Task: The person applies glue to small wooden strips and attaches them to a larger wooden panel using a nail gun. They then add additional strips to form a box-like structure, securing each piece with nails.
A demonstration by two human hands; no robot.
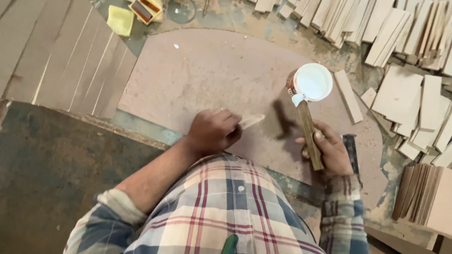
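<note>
Near us, our left hand [212, 131] grips a spreader stick [251, 121]; our right hand [328, 151] holds a wooden strip [310, 133] beside the glue tub [311, 82]; gluing seems underway, needing more glue.

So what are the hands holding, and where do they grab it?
The right hand holds a wooden strip by its lower end, its top by the white tub. The left hand grips a thin pale stick by its near end.
</note>
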